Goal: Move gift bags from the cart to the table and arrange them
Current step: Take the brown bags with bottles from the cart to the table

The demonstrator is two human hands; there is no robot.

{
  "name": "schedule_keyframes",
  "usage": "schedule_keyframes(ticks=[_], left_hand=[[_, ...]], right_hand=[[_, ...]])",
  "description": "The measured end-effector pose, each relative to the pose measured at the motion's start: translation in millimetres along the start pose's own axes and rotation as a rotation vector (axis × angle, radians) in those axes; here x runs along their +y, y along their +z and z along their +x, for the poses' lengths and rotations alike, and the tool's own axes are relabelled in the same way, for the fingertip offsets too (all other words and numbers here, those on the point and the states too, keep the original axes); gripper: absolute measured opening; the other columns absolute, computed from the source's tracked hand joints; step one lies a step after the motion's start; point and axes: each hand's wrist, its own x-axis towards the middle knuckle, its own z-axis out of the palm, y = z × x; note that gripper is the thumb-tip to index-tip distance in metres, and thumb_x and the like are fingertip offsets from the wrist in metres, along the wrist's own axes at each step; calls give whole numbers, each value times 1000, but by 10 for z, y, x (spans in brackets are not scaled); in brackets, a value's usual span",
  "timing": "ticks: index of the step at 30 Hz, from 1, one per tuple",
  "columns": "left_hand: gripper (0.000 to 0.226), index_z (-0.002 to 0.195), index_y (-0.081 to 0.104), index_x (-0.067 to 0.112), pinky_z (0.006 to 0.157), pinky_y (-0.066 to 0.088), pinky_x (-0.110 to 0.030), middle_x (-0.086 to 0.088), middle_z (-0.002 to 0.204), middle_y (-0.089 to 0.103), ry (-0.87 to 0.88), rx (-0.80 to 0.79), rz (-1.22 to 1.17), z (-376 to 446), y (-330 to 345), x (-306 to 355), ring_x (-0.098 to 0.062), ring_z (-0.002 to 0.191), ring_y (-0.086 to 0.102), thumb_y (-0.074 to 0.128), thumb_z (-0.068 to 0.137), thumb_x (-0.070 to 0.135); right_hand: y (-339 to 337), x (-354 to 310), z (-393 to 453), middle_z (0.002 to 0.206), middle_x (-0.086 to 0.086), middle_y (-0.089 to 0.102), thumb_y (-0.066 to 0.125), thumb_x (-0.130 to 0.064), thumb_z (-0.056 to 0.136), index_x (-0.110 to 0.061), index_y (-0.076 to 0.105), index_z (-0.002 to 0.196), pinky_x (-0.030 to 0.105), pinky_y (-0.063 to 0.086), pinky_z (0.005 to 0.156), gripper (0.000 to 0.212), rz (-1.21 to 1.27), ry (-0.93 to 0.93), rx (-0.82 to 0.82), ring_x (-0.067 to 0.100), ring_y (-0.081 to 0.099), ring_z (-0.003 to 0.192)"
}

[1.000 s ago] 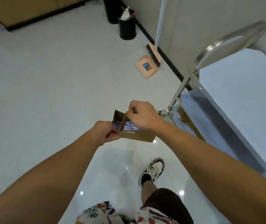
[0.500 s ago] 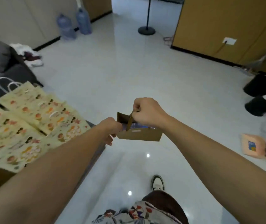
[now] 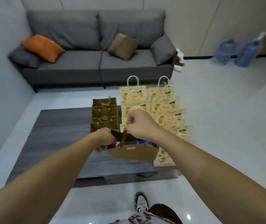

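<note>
I hold a small brown paper gift bag (image 3: pixel 133 152) over the dark grey table (image 3: pixel 58 135). My right hand (image 3: pixel 139 124) pinches its brown handle from above. My left hand (image 3: pixel 105 139) grips the bag's left edge. Something blue shows inside the bag. On the table behind it stands a row of several brown gift bags (image 3: pixel 104 116). To their right lie several pale yellow cartoon-print gift bags (image 3: pixel 163 109) with white handles, overlapping in two columns.
A grey sofa (image 3: pixel 96 62) with an orange cushion (image 3: pixel 42 47) and a brown cushion (image 3: pixel 123 46) stands behind the table. Two blue water bottles (image 3: pixel 237 53) stand at the right wall. My shoe (image 3: pixel 141 202) is on the white floor before the table.
The view has swung from the cart and open floor round to the table and sofa. The brown bag, held in both hands throughout, now hangs above the table near the other bags.
</note>
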Motion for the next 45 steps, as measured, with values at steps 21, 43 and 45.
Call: schedule_keyframes(ticks=[21,43,45], left_hand=[[35,111,68,9,82,54,-43,-19,107,69,-223,-8,-429,1962,1,-2142,-37,101,66,67,88,36],[51,138,45,13,88,48,-37,-15,129,61,-125,-197,-400,2674,373,-1933,-34,116,58,66,94,27],[53,140,44,13,88,49,-38,-16,130,60,-118,-201,-399,2651,355,-1922,-33,116,58,66,95,26]], right_hand=[[2342,-285,2134,80,4,62,60,-10,80,-17,57,76,35,47,66,8,33,136,-360,24,58,80],[2673,466,2451,84,-2,60,62,-11,83,-22,57,82,35,52,69,12,-91,359,-340,21,57,81],[2670,477,2466,87,-1,62,62,-12,82,-22,58,84,40,56,74,11,-106,364,-336,22,58,83]])
